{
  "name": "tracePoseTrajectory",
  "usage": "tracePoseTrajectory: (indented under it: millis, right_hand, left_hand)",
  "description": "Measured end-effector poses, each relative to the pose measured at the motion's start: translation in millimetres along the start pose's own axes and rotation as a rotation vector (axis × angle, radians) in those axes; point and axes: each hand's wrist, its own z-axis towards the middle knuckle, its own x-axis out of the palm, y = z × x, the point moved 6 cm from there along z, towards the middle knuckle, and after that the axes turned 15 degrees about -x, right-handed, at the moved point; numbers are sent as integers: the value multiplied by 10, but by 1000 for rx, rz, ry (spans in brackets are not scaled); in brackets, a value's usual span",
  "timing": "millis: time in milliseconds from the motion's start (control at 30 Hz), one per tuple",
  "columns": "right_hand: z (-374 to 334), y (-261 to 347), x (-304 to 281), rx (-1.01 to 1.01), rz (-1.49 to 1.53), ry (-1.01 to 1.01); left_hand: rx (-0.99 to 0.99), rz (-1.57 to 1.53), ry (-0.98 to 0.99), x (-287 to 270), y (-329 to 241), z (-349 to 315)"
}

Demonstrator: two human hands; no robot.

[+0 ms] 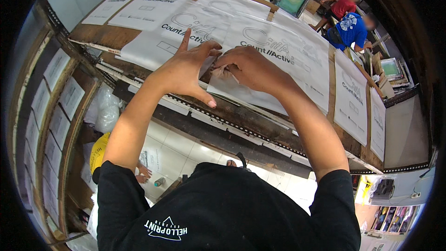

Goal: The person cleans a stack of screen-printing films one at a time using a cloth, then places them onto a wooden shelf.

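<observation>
My left hand (186, 70) hovers over the near edge of a long board, open, with thumb and fingers spread wide. It holds nothing that I can see. Beside it my right hand (254, 67) is closed, its fingers curled round a crumpled pale beige piece (225, 75) that looks like thin cloth or paper. Under that hand lies a white printed sheet (297, 80), flat on the board. Another white printed sheet (147, 52) lies to the left, partly covered by my left hand. My right fingertips are partly hidden.
The brown board (95, 35) carries several white printed sheets side by side, with a perforated metal rail (223, 117) along its front. Racks of sheets (60, 97) stand at left. Below, a person in a yellow cap (98, 151) crouches. Other people in blue (349, 29) and red (344, 5) work beyond.
</observation>
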Motion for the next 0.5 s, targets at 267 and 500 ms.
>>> tracePoseTrajectory:
  millis: [267,500]
  right_hand:
    - [-370,-46,-333,191,171,414]
    - [-197,-13,-687,-100,-55,-2]
  left_hand:
    - [4,65,-78,10,-17,-71]
    - [-36,-31,-78,86,123,-8]
